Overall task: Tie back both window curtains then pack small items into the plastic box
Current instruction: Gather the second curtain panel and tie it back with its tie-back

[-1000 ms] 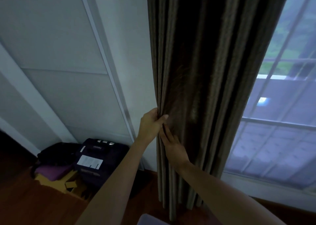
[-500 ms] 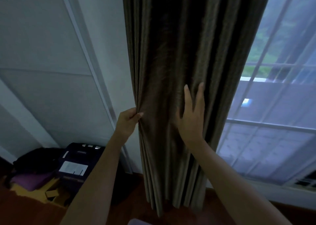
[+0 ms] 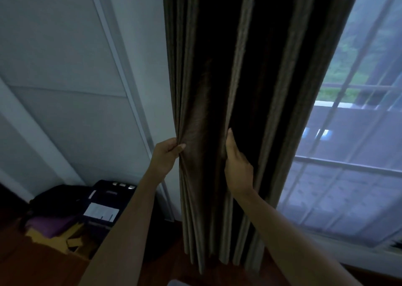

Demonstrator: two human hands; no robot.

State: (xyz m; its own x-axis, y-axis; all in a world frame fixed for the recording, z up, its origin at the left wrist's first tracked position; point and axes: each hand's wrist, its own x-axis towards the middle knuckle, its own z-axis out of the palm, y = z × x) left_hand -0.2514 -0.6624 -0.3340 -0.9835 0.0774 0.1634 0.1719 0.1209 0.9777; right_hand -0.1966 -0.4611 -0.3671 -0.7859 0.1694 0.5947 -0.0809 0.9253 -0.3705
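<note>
At the far left, low against the wall, a dark suitcase and a black bag sit on the wooden floor; step that way while your eyes are on the fabric and you could trip on them. Your left hand pinches the left edge of the curtain, thumb and curled fingers closed on a thin bunch of pleats. That is a slim purchase: the cloth looks heavy, so I judge it could slide out if you pull sideways hard. The curtain hangs full length between the wall and the window, bunched into deep vertical folds, not yet tied; no tieback shows anywhere, so you may have to free one hand to find it, and the gathered folds would likely fall loose. Your right hand lays its thumb up the front of a middle pleat, fingers tucked out of sight behind it; it seems to grip that fold, though how much cloth it holds I cannot tell. The pleats right of it lie outside both hands, so a tie put on now would miss them. At the right, a sheer drape covers the window; sweep the outer pleats in carelessly and you may catch it in the bundle. The plastic box is not in view
</note>
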